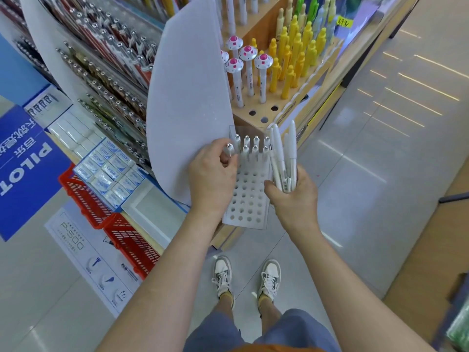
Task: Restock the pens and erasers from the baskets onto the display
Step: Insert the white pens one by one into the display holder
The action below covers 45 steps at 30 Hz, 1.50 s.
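The left hand [213, 174] pinches a white pen [230, 149], light, stiff and probably slippery, best held mid-barrel, at the holed rack's [247, 199] far left corner, while the right hand [291, 196] clutches a bundle of pens [283, 158] beside its right edge.

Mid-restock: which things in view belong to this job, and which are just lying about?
Job: left hand pinching a white pen; right hand gripping the pen bundle; holed rack; red baskets; erasers.
Bystanders: yellow pens; mushroom-top pens; Pilot sign.
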Available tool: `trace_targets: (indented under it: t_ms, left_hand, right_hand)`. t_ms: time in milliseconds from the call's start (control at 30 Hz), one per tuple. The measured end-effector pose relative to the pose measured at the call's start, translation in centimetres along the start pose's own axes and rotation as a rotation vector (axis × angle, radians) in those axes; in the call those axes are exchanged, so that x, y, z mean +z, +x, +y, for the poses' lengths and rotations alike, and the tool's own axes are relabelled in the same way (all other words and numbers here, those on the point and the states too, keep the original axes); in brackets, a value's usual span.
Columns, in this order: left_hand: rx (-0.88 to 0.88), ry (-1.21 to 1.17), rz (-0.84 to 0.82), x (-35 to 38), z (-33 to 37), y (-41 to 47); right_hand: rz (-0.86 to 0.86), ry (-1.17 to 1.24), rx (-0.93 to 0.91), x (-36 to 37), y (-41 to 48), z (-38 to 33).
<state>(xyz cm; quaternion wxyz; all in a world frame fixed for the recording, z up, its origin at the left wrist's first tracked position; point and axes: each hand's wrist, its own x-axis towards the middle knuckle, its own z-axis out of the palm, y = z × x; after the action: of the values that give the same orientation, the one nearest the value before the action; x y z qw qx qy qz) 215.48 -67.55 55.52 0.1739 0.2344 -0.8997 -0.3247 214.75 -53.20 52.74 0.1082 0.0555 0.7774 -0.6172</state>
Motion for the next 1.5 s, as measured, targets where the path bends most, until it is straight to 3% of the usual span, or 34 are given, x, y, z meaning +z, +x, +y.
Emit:
trace_targets:
  t_ms: [233,667,867,1500]
  left_hand:
    - [0.152,0.162,-0.104,-1.3,0.3,1.0]
    - [0.105,0.409,-0.187,-0.4,0.7,1.6]
    - [0.162,0.33,-0.235,-1.6,0.5,0.0]
    - [0.269,0.595,-0.304,-1.3,-0.1,0.8]
  right_hand:
    - [-0.011,-0.001,0.018,0.1,0.2,0.4]
    - [-0.041,0.241,0.114,0.4,-0.6,0.1]
    - [-0.039,0.404,0.235,0.0,-1.3,0.5]
    - [0.054,0.465,0.216,3.0,-2.3,0.1]
